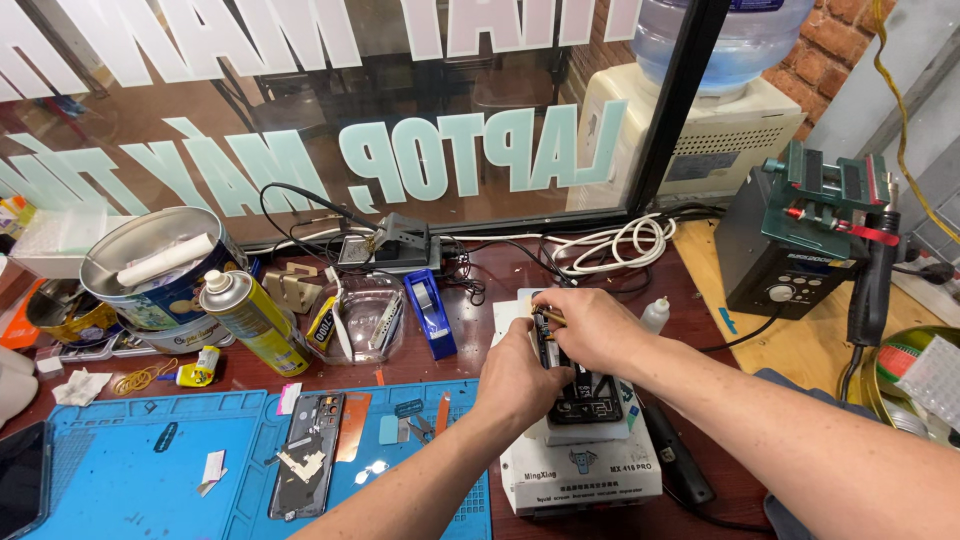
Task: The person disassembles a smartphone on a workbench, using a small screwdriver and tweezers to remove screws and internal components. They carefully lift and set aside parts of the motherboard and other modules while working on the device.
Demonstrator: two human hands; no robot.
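A dark opened phone (585,395) lies on a white heating plate machine (580,475) near the table's front. My left hand (518,375) rests on the phone's left side and grips it. My right hand (592,330) is over the phone's upper end, pinching a thin brass-coloured tool (549,315) whose tip touches the phone. Much of the phone is hidden under both hands.
A blue work mat (150,470) with another opened phone (310,455) and small parts lies at the left. Behind it stand a yellow spray can (252,320), a round tin (160,265), a blue tape dispenser (432,312), a small white bottle (655,316) and a green-topped machine (800,235).
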